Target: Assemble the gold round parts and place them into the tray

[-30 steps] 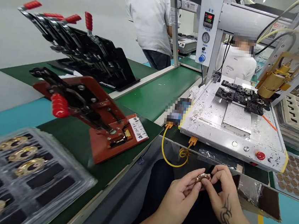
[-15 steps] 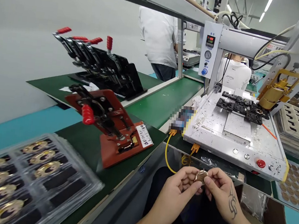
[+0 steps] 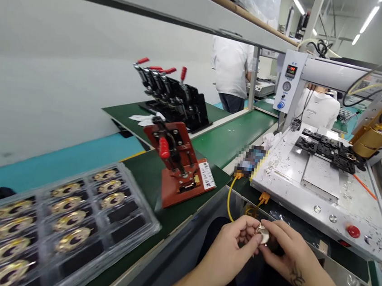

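Both of my hands meet in front of me, below the bench edge, pinching a small round gold-coloured metal ring [image 3: 263,234]. My left hand [image 3: 230,252] grips it from the left with thumb and fingers. From the right, my right hand [image 3: 289,251], which has a tattoo on its back, holds the same part with its fingertips. A red toggle-clamp jig [image 3: 179,169] stands on the green mat to the upper left of my hands. At the far left lies a clear blister tray [image 3: 63,220] with several gold curved parts.
A white dispensing machine [image 3: 323,184] with black fixtures, a brass nozzle head [image 3: 372,139] and a red button [image 3: 353,231] stands right of the green conveyor belt [image 3: 233,134]. Black clamp jigs [image 3: 172,93] stand behind. Two people in white [image 3: 231,70] work further back.
The view has swung left and up, so the bench and tray appear shifted right. My hands stay together on the ring, which now shows a paler face.
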### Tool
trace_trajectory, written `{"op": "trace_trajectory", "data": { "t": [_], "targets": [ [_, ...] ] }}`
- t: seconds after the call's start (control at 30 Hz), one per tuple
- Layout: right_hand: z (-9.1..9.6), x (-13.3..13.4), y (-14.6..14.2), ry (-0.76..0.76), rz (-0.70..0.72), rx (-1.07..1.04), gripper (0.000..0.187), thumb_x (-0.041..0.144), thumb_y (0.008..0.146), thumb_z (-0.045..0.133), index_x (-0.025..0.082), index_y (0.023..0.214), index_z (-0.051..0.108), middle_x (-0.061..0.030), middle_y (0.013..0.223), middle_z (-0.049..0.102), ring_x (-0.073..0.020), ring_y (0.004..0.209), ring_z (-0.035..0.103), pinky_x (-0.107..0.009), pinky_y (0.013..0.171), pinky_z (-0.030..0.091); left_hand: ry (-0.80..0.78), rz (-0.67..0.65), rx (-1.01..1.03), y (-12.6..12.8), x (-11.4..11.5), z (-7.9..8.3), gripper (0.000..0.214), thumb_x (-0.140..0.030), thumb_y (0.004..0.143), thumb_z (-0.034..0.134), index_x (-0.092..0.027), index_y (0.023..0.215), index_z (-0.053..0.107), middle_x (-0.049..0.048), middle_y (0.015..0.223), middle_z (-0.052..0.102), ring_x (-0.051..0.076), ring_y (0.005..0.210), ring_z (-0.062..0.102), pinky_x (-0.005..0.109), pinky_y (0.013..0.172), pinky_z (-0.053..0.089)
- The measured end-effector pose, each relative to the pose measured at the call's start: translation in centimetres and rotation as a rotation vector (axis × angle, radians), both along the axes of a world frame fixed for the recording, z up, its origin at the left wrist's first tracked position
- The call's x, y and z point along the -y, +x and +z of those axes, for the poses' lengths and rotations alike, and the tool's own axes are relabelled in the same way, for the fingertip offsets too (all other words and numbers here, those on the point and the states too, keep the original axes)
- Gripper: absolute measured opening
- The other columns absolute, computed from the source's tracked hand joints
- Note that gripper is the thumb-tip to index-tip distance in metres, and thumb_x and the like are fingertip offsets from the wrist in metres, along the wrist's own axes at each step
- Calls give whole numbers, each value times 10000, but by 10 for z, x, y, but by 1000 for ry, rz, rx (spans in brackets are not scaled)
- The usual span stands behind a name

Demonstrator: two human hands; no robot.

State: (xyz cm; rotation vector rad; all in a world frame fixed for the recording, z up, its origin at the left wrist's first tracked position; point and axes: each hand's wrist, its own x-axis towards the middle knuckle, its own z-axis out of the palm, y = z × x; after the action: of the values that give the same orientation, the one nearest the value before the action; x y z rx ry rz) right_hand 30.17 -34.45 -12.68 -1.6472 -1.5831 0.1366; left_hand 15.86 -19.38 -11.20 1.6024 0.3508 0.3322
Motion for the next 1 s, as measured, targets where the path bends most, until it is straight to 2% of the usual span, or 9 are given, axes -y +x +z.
{"op": "trace_trajectory", "data": {
  "t": [0.13,0.3,0.43,0.5,0.6,0.7,0.8,0.9,1.0],
  "targets": [
    [7,-22,6,88,18,124,516,125,984,633,276,1468,538,-85,1110,725,-214,916,724,-314,795,613,380,75,30,-10,-30,36,158,-257,958,702,-229,1113,716,45,1005,765,195,872,715,298,763,586],
    [27,-57,10,157,18,32,433,152,953,646,281,1361,579,-19,922,667,-174,721,632,-293,673,578,1069,587,466,-33,-122,99,129,-237,1023,608,-213,917,679,53,889,719,198,834,660,348,798,538],
    [33,-75,7,204,25,6,407,183,946,662,278,1337,605,-8,889,653,-172,715,625,-284,659,577,1436,357,511,-38,-177,111,390,-226,1022,562,-236,639,493,-7,603,548,181,632,518,346,697,453],
    [31,-83,4,213,5,-28,391,198,944,660,270,1327,616,-3,863,649,-172,702,621,-281,637,568,1409,293,483,-34,-186,112,491,-255,1016,580,-242,574,367,-50,523,405,159,540,400,328,614,377],
    [27,-101,2,224,-1,-48,364,212,924,669,258,1284,644,9,822,640,-162,658,604,-277,607,546,1247,409,503,-25,-188,129,500,-335,1051,550,-243,603,347,-62,552,372,142,525,370,305,569,332],
    [27,-129,3,167,44,-40,363,216,902,685,249,1262,661,19,806,623,-150,644,591,-271,607,531,1010,589,477,-19,-201,164,365,-403,1086,500,-231,765,487,-30,684,525,152,627,518,282,636,416],
    [22,-160,7,103,95,-57,326,257,917,684,230,1241,665,18,802,608,-152,666,590,-270,612,515,852,711,292,-29,-232,188,235,-412,1085,475,-198,1087,572,74,1014,693,216,926,667,347,871,506],
    [9,-182,8,91,104,-87,300,269,923,665,213,1217,661,6,829,615,-154,675,583,-274,619,506,844,772,-54,-57,-257,171,301,-395,1065,445,-169,1152,624,133,1125,722,273,1057,666,407,958,491],
    [-6,-197,6,71,123,-98,310,237,906,658,201,1214,660,-4,855,620,-159,692,577,-279,643,503,779,588,-280,-85,-257,118,248,-368,928,603,-175,815,712,72,762,731,265,785,689,367,774,522]
  ]
}}
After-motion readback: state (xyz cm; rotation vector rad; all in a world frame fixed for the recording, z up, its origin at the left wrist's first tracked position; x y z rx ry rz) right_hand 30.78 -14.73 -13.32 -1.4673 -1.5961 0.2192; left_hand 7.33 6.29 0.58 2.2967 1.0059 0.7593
